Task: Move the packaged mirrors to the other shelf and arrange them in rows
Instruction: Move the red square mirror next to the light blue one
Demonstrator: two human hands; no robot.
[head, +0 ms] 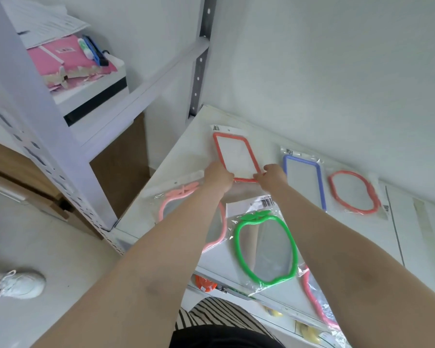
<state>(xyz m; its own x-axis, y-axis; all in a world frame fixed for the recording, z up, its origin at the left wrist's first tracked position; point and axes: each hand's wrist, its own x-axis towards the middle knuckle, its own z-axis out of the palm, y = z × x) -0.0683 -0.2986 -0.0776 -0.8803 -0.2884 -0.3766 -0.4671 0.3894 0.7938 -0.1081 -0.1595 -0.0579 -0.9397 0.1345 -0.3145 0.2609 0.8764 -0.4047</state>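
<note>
On the white shelf [186,146] lies a packaged rectangular mirror with an orange-red frame [236,154], near the back wall. My left hand [217,175] grips its near left corner and my right hand [274,175] grips its near right corner. To the right along the back lie a blue-framed rectangular mirror [303,179] and a red oval mirror [353,192]. In front, a pink apple-shaped mirror [176,197] sits partly under my left arm, and a green apple-shaped mirror [265,247] lies between my arms. A red-framed mirror [317,300] shows partly at the lower right.
A white metal rack [60,156] stands to the left, holding a white box [93,96] with pink packages and papers. Its perforated post rises by the shelf's back left corner. A lower shelf with orange and yellow items shows beneath. A white shoe [20,283] rests on the floor.
</note>
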